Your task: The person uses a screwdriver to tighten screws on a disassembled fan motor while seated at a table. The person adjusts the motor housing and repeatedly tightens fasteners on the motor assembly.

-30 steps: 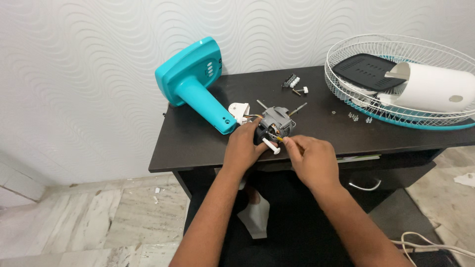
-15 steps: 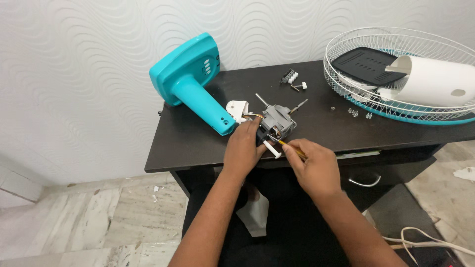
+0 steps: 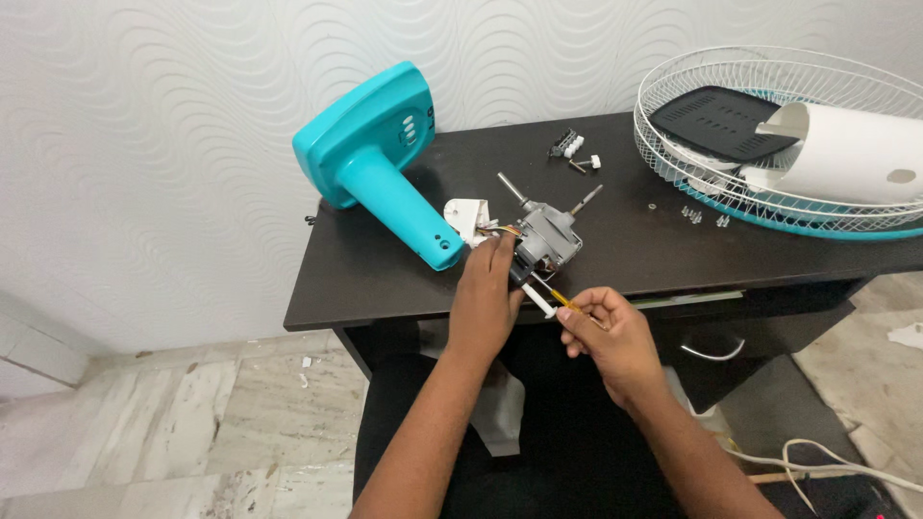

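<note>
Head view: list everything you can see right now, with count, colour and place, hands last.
Grey metal fan motor: one, grey, front middle of the desk.
Yellow-handled screwdriver: one, tip at the motor.
Turquoise plastic fan stand housing: one, lying on the desk's left end.
White plastic piece: one, between housing and motor.
White wire fan guard: one, desk's right end.
Black vented plastic cover: one, inside the guard.
White cylindrical plastic shell: one, lying in the guard.
Small loose parts: several, dark and white, back of the desk.
Dark wooden desk: one, against the wall.
Left hand: steadies the motor.
Right hand: holds the screwdriver.
</note>
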